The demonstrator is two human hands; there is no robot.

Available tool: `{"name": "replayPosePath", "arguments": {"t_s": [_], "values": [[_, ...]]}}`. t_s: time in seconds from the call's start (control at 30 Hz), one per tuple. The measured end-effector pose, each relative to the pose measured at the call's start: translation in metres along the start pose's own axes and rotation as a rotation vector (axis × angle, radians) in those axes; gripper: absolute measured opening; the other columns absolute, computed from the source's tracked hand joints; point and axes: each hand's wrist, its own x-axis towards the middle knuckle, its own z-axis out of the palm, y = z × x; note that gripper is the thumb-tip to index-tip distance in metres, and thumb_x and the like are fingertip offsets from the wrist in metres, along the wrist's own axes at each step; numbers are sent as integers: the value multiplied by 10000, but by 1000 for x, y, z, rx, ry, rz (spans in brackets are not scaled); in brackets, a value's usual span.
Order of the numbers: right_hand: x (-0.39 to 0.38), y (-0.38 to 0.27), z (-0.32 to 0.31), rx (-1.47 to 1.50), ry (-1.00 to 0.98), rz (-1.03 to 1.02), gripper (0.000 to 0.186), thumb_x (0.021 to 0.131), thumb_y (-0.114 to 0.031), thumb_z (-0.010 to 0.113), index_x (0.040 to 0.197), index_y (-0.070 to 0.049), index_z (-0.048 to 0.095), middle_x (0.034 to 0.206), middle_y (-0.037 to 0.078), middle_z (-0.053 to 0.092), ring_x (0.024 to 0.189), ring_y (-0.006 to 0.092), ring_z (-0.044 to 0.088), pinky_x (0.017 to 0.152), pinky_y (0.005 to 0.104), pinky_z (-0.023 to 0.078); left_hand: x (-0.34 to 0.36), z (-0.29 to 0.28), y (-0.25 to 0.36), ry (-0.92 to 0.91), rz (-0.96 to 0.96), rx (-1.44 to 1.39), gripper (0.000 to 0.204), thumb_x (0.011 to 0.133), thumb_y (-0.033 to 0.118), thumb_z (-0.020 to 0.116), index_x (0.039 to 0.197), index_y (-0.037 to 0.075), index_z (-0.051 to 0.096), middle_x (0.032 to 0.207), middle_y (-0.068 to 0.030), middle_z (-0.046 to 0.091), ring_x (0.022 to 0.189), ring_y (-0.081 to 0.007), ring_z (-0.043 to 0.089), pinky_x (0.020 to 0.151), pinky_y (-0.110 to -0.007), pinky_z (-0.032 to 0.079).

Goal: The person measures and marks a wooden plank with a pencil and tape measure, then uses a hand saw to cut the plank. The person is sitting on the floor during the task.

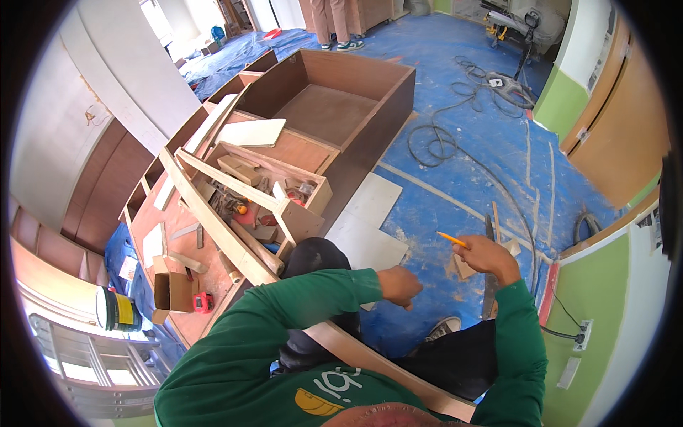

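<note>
My right hand [489,256] grips a yellow pencil [452,238], pointed leftward. Below and left of it, my left hand [400,287] has loosely curled fingers; whether they hold anything is hidden. A long pale board [249,256] runs diagonally beneath my left arm to the bottom. Just beyond my left hand lie white panels [366,220] on the floor. A long dark strip [488,285] and wooden offcuts [462,265] lie near my right hand. A wooden box [249,188] of offcuts and tools rests on brown cabinetry [388,96] to the left.
Blue sheeting [434,192] covers the floor, crossed by a black cable [441,146]. A metal ladder [99,363], bucket [117,309], cardboard box [171,292] and red tool [203,302] are left. A person's legs [331,25] stand behind the cabinet. A green wall [590,299] borders the right.
</note>
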Motion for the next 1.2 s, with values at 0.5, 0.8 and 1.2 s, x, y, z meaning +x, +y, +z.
{"name": "replayPosePath", "arguments": {"t_s": [0.5, 0.8, 1.2], "values": [[-11, -23, -9, -15, 8, -70, 362, 1103, -351, 560, 1318, -109, 721, 1138, 213, 758, 1073, 446, 705, 920, 553, 547, 0, 12, 5, 74, 5, -14, 447, 871, 416, 855, 1035, 16, 739, 944, -155, 767, 923, -368, 772, 797, -490, 610], [-10, -17, -3, 15, 60, -205, 378, 1094, -349, 582, 1359, -111, 708, 1139, 211, 754, 1075, 437, 694, 929, 534, 530, -5, -2, 13, 43, -2, -34, 449, 888, 409, 843, 1099, 34, 716, 1013, -144, 752, 996, -354, 763, 819, -480, 608], [5, -3, -7, 72, -120, -80, 438, 1123, -423, 513, 1231, -49, 714, 980, 203, 742, 910, 399, 696, 809, 551, 519, -9, -15, 9, 50, 99, 5, 397, 953, 366, 783, 1174, 43, 716, 1085, -174, 753, 1009, -390, 752, 855, -503, 599]]}}
